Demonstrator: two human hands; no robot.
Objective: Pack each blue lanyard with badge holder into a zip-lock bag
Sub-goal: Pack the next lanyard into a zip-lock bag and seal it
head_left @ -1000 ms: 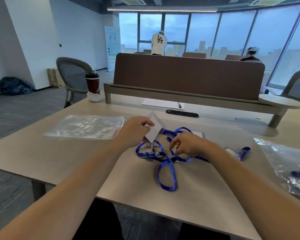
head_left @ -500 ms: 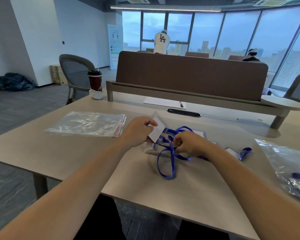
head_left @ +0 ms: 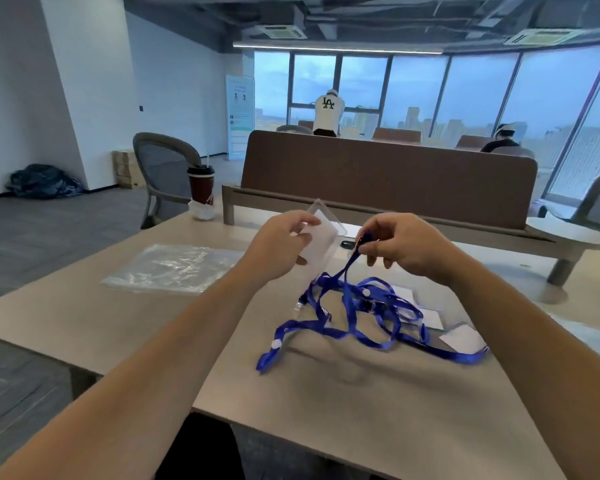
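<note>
Two hands raised off table since half second ago.
- Badge holder: lifted higher than before, pinched between thumb and fingers of left hand.
- Blue lanyard: strap end pinched by fingertips of right hand and drawn upward. Remaining loops left tangled on table.
- Judgement: one lanyard being separated from tangle, bagging not yet begun.
- Zip-lock bags: laid flat at left, well apart, untouched.
- Writing: "LA" monogram read on white shirt by window. Banner text too small. Cup label illegible.
</note>
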